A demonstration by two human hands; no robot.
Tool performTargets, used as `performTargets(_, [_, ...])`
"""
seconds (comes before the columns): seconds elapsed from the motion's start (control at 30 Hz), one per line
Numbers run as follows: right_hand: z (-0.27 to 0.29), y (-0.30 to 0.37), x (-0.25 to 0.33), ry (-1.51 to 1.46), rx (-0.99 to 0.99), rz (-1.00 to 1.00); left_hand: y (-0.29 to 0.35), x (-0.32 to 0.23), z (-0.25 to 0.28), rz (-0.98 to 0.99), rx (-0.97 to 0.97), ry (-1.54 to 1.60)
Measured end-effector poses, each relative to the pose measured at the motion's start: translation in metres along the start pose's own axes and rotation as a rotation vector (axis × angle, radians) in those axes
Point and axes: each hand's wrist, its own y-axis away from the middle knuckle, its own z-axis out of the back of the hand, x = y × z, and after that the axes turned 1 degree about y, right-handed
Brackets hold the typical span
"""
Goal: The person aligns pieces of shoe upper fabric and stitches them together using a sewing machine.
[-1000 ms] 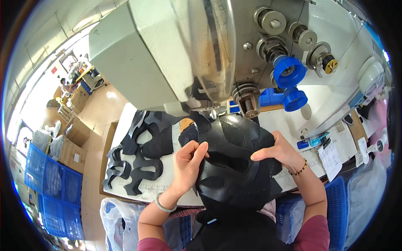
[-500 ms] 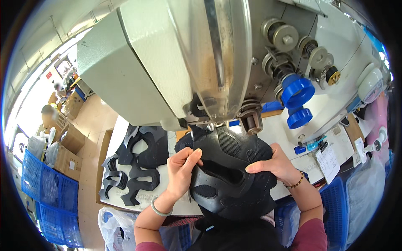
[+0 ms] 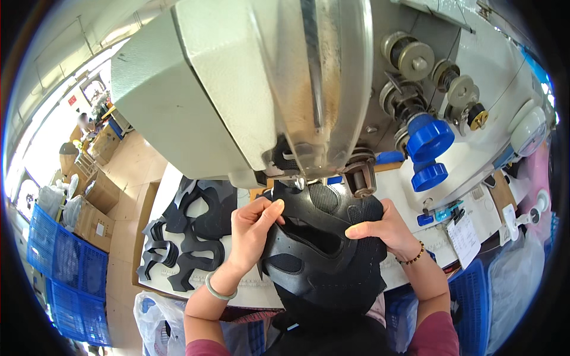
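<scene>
Between my hands is a black shoe upper (image 3: 314, 261) of smooth leather-like panels and mesh, with an oblong opening across its middle. My left hand (image 3: 252, 228) pinches its left edge, thumb on top. On the right edge my right hand (image 3: 386, 231) grips the mesh part, thumb pressed flat over it and the other fingers hidden underneath. The far end of the upper lies below the head of a pale sewing machine (image 3: 219, 89). The needle is hard to make out there.
Stacked black cut pieces (image 3: 202, 219) lie on the white table (image 3: 261, 291) to the left. Blue tension knobs (image 3: 428, 137) jut from the machine. A written sheet (image 3: 463, 237) rests at the right. Blue crates (image 3: 71, 267) and cartons (image 3: 89, 222) stand on the floor, where a person sits far off.
Both hands still hold the shoe upper, which has shifted slightly left. Its oblong opening gapes a little wider. The whole view has shifted slightly.
</scene>
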Motion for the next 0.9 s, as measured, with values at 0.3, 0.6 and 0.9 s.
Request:
performTargets(0.3, [-0.005, -0.007, -0.001, -0.072, 0.003, 0.072, -0.014, -0.003, 0.004, -0.032, 0.029, -0.089])
performTargets(0.6, [-0.019, -0.009, -0.011, -0.032, -0.095, 0.161, -0.026, -0.001, 0.009, 0.001, -0.012, -0.235])
performTargets(0.9, [-0.044, -0.005, -0.026, -0.032, -0.17, 0.226, -0.019, 0.0, 0.017, -0.952, 0.106, -0.719])
